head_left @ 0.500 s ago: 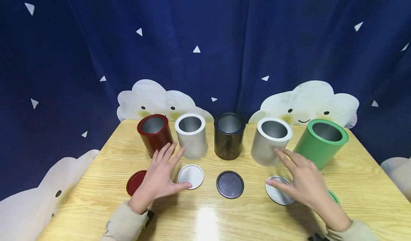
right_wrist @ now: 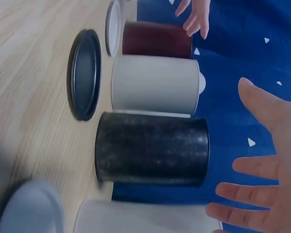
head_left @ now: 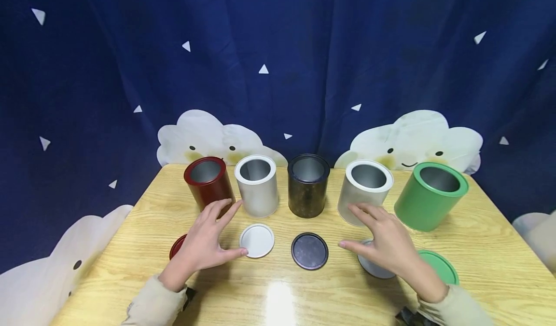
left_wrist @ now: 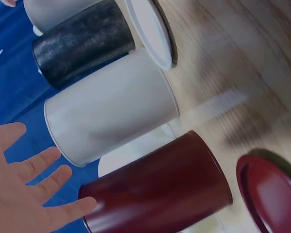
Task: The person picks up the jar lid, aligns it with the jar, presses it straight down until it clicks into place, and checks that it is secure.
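Note:
My left hand (head_left: pixel 204 244) hovers with spread fingers above the dark red lid (head_left: pixel 177 245), partly covering it. Its fingers lie in front of the dark red can (head_left: pixel 210 186) and near the left white can (head_left: pixel 260 196); the thumb points toward a white lid (head_left: pixel 257 241). My right hand (head_left: pixel 386 241) hangs over another white lid (head_left: pixel 373 267), its fingers in front of the right white can (head_left: pixel 349 196). Both hands hold nothing. Between them are a black can (head_left: pixel 306 198) and a black lid (head_left: pixel 310 251). Each wrist view shows its hand (left_wrist: pixel 19 194), (right_wrist: pixel 286 170) with fingers apart.
A green can (head_left: pixel 427 203) stands at the right end of the row, with a green lid (head_left: pixel 440 268) in front. All cans are open-topped. The wooden table (head_left: pixel 243 297) ends at a dark blue curtain (head_left: pixel 278 94) printed with clouds and triangles.
The right hand has moved left, uncovering more of the green lid. My left hand has drawn slightly left and back. The cans and lids have stayed in place.

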Demonstrator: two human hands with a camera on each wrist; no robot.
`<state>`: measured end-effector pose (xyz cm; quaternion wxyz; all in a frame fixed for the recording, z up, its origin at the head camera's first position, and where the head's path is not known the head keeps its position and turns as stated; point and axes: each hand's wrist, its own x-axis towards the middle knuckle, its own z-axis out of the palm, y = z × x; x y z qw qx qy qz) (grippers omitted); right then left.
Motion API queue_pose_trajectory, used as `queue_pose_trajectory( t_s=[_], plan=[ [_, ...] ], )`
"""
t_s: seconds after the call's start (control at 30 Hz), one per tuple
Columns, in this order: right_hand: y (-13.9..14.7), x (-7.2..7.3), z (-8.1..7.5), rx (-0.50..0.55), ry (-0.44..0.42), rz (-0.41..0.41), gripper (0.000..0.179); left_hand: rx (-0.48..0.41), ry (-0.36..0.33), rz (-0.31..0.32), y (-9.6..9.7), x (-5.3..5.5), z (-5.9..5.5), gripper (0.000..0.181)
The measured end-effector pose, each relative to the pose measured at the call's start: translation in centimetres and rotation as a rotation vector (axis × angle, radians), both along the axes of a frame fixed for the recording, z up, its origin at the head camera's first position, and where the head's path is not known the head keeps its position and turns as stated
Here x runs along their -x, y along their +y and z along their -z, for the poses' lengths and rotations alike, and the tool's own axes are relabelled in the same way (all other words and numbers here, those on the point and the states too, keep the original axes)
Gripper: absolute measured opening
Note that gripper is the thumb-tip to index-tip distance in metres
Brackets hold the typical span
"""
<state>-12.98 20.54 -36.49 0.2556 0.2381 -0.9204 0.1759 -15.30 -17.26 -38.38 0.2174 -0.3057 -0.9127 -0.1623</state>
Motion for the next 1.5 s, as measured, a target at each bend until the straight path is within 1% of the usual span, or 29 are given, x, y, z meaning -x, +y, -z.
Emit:
queue_pose_trajectory(
  t_s=[0.17, 0.27, 0.43, 0.57, 0.77, 0.9, 1.03, 1.27, 1.5],
  plan=[
    [-1.5, 0.5, 0.3, 0.008, 0.015, -0.052, 0.073, -0.003, -0.021, -0.007, -0.9, -0.1, 0.0, 0.096],
    [-2.5, 0.8, 0.5, 0.014, 0.016, -0.086, 0.074, -0.014, -0.015, 0.000, -1.4, -0.2, 0.0, 0.094],
    [-4.1, 1.2, 0.5, 0.036, 0.000, -0.131, 0.074, -0.031, -0.008, 0.019, -2.1, -0.2, 0.1, 0.092],
    [-5.3, 1.5, 0.3, 0.052, -0.019, -0.160, 0.073, -0.038, -0.029, 0.023, -2.7, -0.3, 0.0, 0.093],
    [-6.9, 1.8, 0.2, 0.057, -0.047, -0.182, 0.072, -0.057, -0.061, 0.033, -3.7, -0.4, -0.1, 0.094],
    [-7.9, 2.0, 0.3, 0.062, -0.070, -0.190, 0.071, -0.069, -0.075, 0.037, -4.4, -0.5, -0.1, 0.091],
    [-8.8, 2.3, 0.5, 0.064, -0.075, -0.212, 0.069, -0.075, -0.091, 0.031, -5.0, -0.6, -0.1, 0.090],
    [-10.7, 2.4, 0.4, 0.052, -0.094, -0.235, 0.067, -0.140, -0.153, 0.027, -6.5, -0.8, -0.1, 0.088],
    [-12.9, 2.7, 0.4, 0.050, -0.115, -0.276, 0.066, -0.198, -0.171, 0.047, -8.1, -0.6, 0.1, 0.081]
  ],
)
